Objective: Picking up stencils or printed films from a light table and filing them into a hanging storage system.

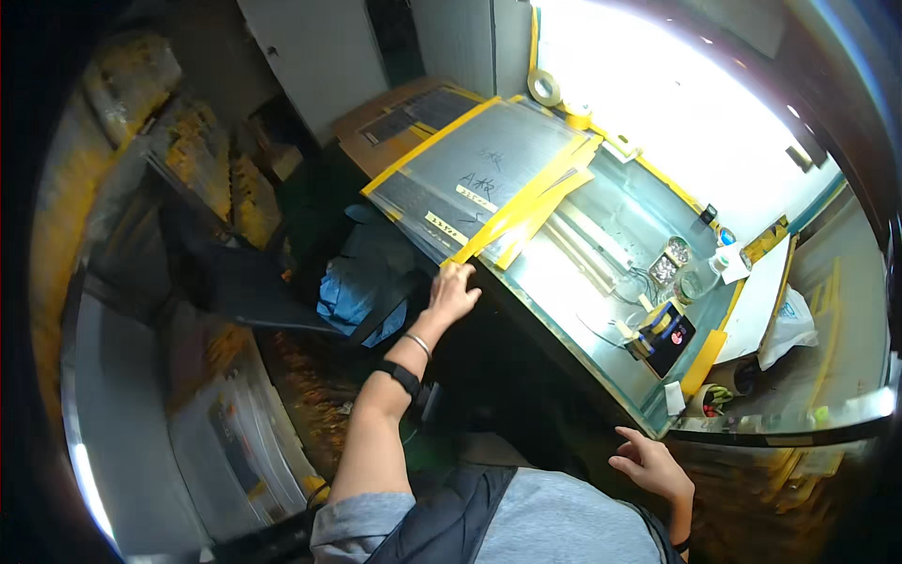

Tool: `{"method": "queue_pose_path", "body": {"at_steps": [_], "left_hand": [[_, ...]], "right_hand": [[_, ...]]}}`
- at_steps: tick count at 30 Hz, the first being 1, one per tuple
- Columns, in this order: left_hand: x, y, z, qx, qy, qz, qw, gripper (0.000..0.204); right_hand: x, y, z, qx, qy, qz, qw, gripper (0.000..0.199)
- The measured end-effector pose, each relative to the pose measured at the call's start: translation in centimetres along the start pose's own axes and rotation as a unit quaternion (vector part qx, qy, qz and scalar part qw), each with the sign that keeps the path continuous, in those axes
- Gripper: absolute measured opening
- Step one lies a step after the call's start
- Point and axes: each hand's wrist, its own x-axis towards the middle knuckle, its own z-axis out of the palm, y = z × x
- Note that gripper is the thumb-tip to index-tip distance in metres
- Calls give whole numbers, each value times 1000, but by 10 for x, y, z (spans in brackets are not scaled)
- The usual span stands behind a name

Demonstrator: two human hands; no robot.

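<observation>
My left hand (453, 291) reaches forward to the near corner of a stack of grey rectangular sheets (479, 169) bordered with yellow tape, which lies on a glass-topped table (583, 310). Its fingers touch the corner where yellow strips (526, 216) stick out; whether it grips them I cannot tell. A black band and a thin bracelet sit on that wrist. My right hand (653, 465) hangs low by my body, below the table's near edge, fingers loosely spread, holding nothing.
A tape roll (544, 87) lies at the table's far end. Small containers (674, 261), a black box (667, 338) and a white sheet (761, 301) crowd the right end. A dark chair with blue cloth (352, 287) stands left of the table. Shelving (216, 169) lines the left.
</observation>
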Motion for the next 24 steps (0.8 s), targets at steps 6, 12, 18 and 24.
{"method": "queue_pose_path", "body": {"at_steps": [6,12,18,24], "left_hand": [[53,-62,9,77,-52,-30,995,74],[73,-71,7,-66,-34,26,997,48],[136,-82,-42,-139,17,35,990,11],[186,-2,-148,-101,200,99,970,22]], "right_hand": [[26,-56,6,34,62,64,995,54],[42,-81,17,43,85,117,989,53],[56,-103,19,32,80,112,990,52],[70,-120,21,8,63,61,996,50]]}}
